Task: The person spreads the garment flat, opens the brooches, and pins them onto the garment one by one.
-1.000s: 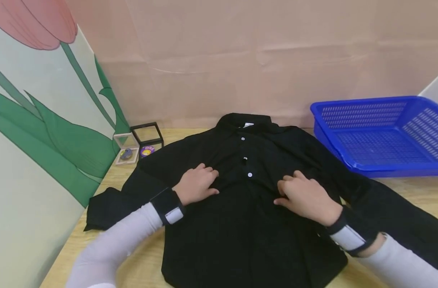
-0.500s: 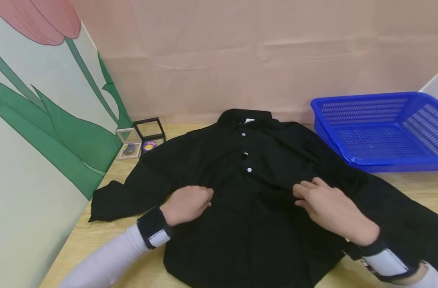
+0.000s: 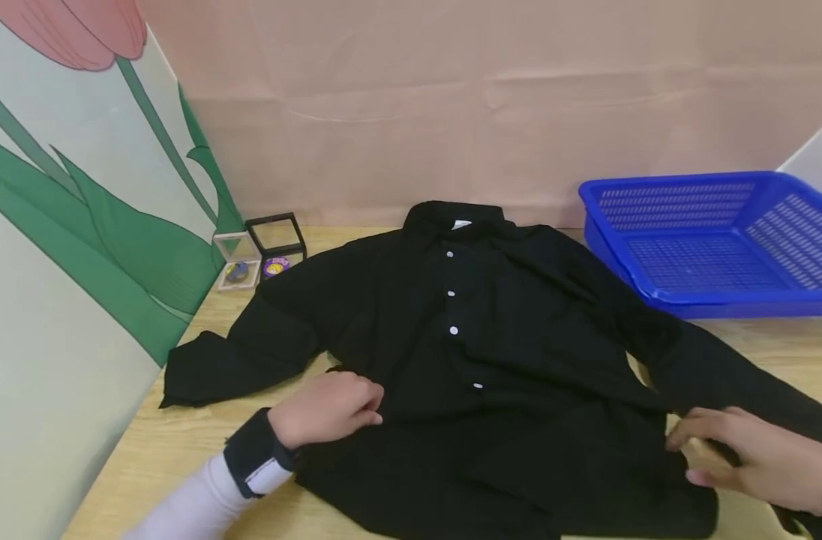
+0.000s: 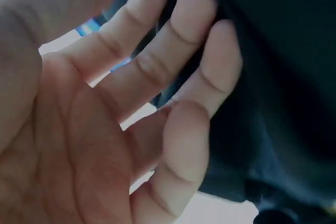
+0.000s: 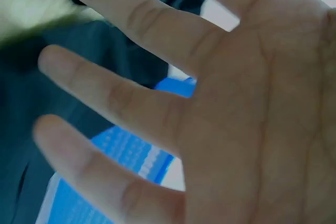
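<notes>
A long-sleeved black button-up shirt (image 3: 411, 315) lies front up, collar at the far side and sleeves spread. In the head view my left hand (image 3: 330, 405) is at the shirt's left side edge, its fingers loosely bent. The left wrist view shows that hand's palm (image 4: 79, 145) with no cloth visibly gripped and black fabric beyond the fingers. My right hand (image 3: 762, 457) is by the shirt's right side, close to the right sleeve. Its fingers (image 5: 100, 87) are spread and fairly straight in the right wrist view, with black cloth behind them.
A blue plastic basket (image 3: 721, 300) stands at the back right, near the right sleeve. Two small display boxes, one white (image 3: 238, 274) and one black (image 3: 276, 236), stand open at the back left. A pink-covered wall (image 3: 384, 112) closes the far side.
Both hands have moved apart and nearer to me, the left leftward and the right far rightward. The shirt's lower front has shifted and spread right, and another button shows.
</notes>
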A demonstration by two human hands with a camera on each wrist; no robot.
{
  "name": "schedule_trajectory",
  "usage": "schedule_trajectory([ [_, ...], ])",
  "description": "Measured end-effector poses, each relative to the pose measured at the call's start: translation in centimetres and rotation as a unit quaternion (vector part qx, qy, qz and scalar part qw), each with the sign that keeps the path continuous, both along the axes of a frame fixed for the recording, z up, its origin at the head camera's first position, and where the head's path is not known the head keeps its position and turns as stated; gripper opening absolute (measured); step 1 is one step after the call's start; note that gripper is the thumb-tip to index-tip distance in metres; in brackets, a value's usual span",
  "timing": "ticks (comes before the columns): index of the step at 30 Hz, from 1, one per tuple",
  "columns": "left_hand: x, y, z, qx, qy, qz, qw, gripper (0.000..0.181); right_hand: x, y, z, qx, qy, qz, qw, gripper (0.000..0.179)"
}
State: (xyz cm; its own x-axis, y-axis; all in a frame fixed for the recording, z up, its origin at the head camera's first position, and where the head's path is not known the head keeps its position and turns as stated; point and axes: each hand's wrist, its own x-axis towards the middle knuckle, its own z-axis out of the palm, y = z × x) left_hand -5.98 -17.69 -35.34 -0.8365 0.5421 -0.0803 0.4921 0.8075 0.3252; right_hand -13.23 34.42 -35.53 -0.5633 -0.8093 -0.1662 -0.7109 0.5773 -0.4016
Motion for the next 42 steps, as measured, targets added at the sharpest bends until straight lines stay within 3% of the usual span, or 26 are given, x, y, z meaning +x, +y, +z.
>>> schedule_trajectory([
  [1, -0.3, -0.2, -0.1, 0.002, -0.005, 0.019, 0.9998, 0.027, -0.1, -0.3, -0.1, 0.024, -0.014, -0.017, 0.9995, 0.021],
  [2, -0.7, -0.5, -0.1, 0.005, -0.002, 0.039, 0.9992, 0.028, -0.2, -0.9, 0.0, 0.043, 0.0, -0.038, 0.9983, 0.021],
  [3, -1.2, -0.7, 0.0, 0.012, 0.005, 0.06, 0.9981, 0.029, -0.4, -1.9, 0.3, 0.06, 0.027, -0.058, 0.9962, 0.022],
  [6, -2.8, -1.3, -0.1, 0.023, 0.042, 0.125, 0.991, 0.022, -1.1, -5.6, 0.8, 0.044, 0.116, -0.087, 0.9885, 0.022],
  [8, -3.8, -1.6, -0.5, 0.012, 0.061, 0.152, 0.9865, 0.015, -1.8, -8.3, 1.1, 0.045, 0.115, -0.108, 0.9864, 0.029],
  [11, -4.7, -2.2, -1.6, -0.029, 0.069, 0.177, 0.9814, 0.033, -2.9, -11.0, 0.2, 0.06, 0.084, -0.099, 0.9897, 0.031],
  [15, -4.4, -2.9, -2.8, -0.076, 0.058, 0.2, 0.9751, 0.048, -3.9, -11.6, -1.2, 0.089, 0.088, -0.058, 0.9905, 0.02],
  [17, -3.8, -3.3, -2.8, -0.089, 0.053, 0.213, 0.9715, 0.049, -4.0, -11.2, -1.2, 0.103, 0.082, -0.058, 0.9896, 0.025],
  [20, -3.2, -3.8, -2.3, -0.105, 0.043, 0.227, 0.9674, 0.046, -4.2, -10.1, -0.5, 0.1, 0.04, -0.082, 0.9908, 0.026],
  [23, -2.7, -3.9, -1.6, -0.107, 0.058, 0.226, 0.9664, 0.039, -4.3, -8.6, 0.1, 0.082, 0.066, -0.128, 0.9861, 0.026],
  [26, -2.5, -3.2, -1.3, -0.075, 0.072, 0.201, 0.9741, 0.041, -4.4, -6.6, 0.1, 0.076, 0.13, -0.212, 0.9656, 0.021],
  [29, -2.6, -2.1, -1.3, -0.037, 0.03, 0.154, 0.9869, 0.066, -5.0, -4.6, -0.7, 0.086, 0.145, -0.263, 0.9498, 0.037],
  [31, -2.8, -1.4, -1.3, -0.038, -0.036, 0.127, 0.9905, 0.085, -5.6, -3.4, -1.5, 0.104, 0.136, -0.256, 0.9513, 0.053],
  [34, -3.0, -0.9, -1.3, -0.065, -0.108, 0.112, 0.9857, 0.105, -6.3, -1.7, -2.5, 0.14, 0.099, -0.23, 0.9578, 0.071],
  [38, -3.4, -0.9, -1.3, -0.098, -0.133, 0.105, 0.9807, 0.12, -6.8, 0.4, -2.8, 0.184, 0.049, -0.241, 0.9517, 0.092],
  [42, -4.1, -1.1, -0.7, -0.111, -0.149, 0.076, 0.9796, 0.123, -6.7, 2.2, -2.1, 0.216, 0.031, -0.252, 0.9429, 0.098],
])
